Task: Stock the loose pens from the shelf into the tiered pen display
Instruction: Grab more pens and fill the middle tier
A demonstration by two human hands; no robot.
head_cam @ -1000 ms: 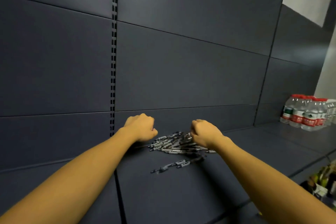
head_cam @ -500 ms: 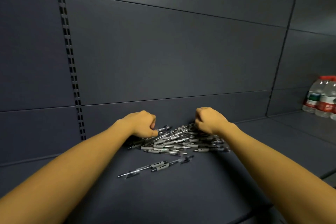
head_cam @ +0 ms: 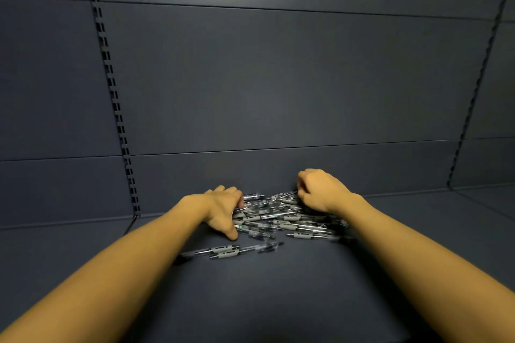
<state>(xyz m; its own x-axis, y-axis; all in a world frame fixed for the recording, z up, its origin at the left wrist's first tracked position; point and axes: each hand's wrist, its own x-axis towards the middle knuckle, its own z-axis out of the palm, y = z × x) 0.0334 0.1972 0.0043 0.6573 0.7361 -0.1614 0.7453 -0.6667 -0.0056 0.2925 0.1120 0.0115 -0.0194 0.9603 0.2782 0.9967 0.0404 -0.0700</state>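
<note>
Hands first: the left hand [head_cam: 220,209] is spread over the left edge of the pile of pens [head_cam: 281,217], fingers reaching down into it and the thumb stretched out toward the near side, its tip touching the shelf [head_cam: 278,287] beside one pen. Whether those fingers have closed round any pen cannot be told, since their tips are hidden among the barrels. The right hand [head_cam: 320,192] sits at the far right corner of the pile, its fingers curled under and down onto the pens; it appears to be gathering or gripping some, though the grasp itself is hidden beneath the knuckles.

Two hands and two bare forearms are in view. The pile lies on the dark shelf close to the back wall [head_cam: 278,78], between the two hands. Its pens are clear-barrelled with grey grips, heaped crosswise and too many and too blurred to count. A few stray pens [head_cam: 231,250], perhaps three, lie in a rough line just nearer than the pile, apart from it, beside the left forearm. Two slotted uprights [head_cam: 111,86] run up the back wall, one at each side.
</note>
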